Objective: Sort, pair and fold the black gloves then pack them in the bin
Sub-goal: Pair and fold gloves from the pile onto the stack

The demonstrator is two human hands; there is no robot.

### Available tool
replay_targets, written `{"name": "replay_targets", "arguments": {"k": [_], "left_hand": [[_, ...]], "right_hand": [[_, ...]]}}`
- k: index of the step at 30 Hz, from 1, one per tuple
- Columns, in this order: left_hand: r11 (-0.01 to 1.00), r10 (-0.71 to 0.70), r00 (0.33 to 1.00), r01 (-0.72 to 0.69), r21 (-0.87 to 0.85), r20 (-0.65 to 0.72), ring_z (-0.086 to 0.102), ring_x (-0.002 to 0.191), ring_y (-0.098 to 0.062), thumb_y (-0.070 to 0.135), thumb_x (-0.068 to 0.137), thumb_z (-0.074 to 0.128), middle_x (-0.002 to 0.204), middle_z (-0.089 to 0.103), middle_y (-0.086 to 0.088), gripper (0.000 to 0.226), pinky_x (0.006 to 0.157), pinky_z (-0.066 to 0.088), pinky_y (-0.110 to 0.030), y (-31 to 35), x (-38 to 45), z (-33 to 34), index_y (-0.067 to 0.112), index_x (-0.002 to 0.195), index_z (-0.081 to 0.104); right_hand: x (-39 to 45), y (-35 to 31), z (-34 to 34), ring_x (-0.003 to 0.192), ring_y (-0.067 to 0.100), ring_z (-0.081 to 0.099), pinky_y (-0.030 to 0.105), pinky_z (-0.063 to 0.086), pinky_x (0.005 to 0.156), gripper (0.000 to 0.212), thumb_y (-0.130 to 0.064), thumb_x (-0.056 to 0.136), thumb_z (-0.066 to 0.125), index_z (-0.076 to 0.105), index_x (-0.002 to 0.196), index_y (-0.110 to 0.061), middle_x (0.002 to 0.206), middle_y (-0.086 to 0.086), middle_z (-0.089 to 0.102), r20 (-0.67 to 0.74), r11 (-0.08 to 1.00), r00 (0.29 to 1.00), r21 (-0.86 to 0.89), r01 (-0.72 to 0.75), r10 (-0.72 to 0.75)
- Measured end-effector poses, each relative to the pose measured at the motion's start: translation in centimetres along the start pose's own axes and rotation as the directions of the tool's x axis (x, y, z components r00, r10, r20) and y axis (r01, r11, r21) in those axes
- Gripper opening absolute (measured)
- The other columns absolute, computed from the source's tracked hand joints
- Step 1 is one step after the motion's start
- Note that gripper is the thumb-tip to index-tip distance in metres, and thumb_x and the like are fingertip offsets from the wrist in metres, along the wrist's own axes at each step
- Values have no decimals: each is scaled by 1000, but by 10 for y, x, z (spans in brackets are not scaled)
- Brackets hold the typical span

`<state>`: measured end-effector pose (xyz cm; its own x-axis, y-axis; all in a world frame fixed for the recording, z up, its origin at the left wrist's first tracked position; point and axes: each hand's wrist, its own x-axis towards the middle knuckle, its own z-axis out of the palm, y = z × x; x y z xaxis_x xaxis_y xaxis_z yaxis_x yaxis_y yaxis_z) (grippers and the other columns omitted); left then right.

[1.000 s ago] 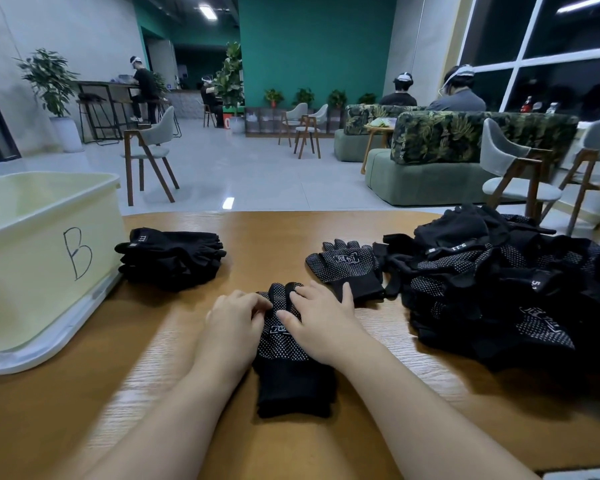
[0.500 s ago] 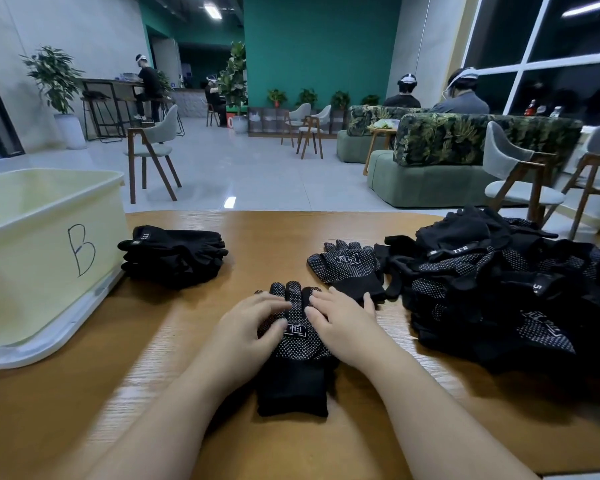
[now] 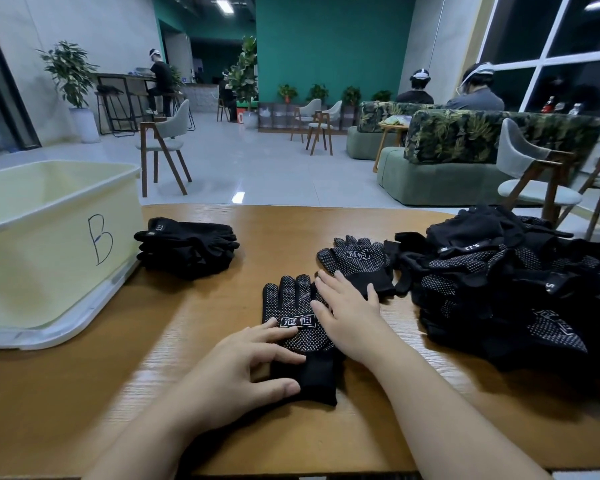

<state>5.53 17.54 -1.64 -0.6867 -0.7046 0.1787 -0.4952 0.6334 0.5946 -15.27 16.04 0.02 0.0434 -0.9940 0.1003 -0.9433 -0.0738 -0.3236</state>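
A black dotted glove (image 3: 295, 320) lies flat on the wooden table (image 3: 153, 368), fingers pointing away from me. My left hand (image 3: 243, 372) rests on its cuff and palm with fingers spread. My right hand (image 3: 350, 313) presses flat on the glove's right side, fingers straight. Just beyond it lies a second dotted glove (image 3: 357, 261). To the right sits a loose heap of black gloves (image 3: 513, 289). A neat stack of folded gloves (image 3: 187, 247) sits beside the pale yellow bin (image 3: 49, 258) marked "B" at the left.
The bin stands on a white lid (image 3: 66, 323) at the table's left edge. Beyond the table's far edge are chairs (image 3: 167, 147), a green sofa (image 3: 465, 161) and seated people. Bare wood shows between the stack and the glove under my hands.
Both hands have slid along the glove: the left back toward the cuff, the right out toward the fingers. More of the glove's fingers and printed label now show.
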Motion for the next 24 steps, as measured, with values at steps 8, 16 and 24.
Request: {"name": "replay_targets", "arguments": {"k": [8,16,24], "left_hand": [[1000,28,998,-29,-3,-51,21,129,21,75,54,67,134,36,36,45,103,15,-1,5,-4,-2,50,91,61],[998,59,987,-54,40,-149,45,116,11,53,65,62,122,48,33,17,97,33,-11,4,-2,4,41,76,55],[989,64,967,-93,-111,-245,59,96,-12,43,74,56,107,56,19,9,81,49,-30,13,-1,3,36,79,51]], "right_hand": [[0,2,-3,145,4,6,43,-6,116,41,-33,102,33,38,143,-31,154,-15,24,-92,989,994,126,77,-66],[-59,14,0,118,-1,53,18,39,102,35,-3,90,56,72,106,-28,111,-30,61,-231,859,950,422,291,-209],[-71,10,4,120,-1,44,17,34,102,44,-17,78,58,60,121,-26,121,-19,53,-88,880,933,309,360,-350]]}}
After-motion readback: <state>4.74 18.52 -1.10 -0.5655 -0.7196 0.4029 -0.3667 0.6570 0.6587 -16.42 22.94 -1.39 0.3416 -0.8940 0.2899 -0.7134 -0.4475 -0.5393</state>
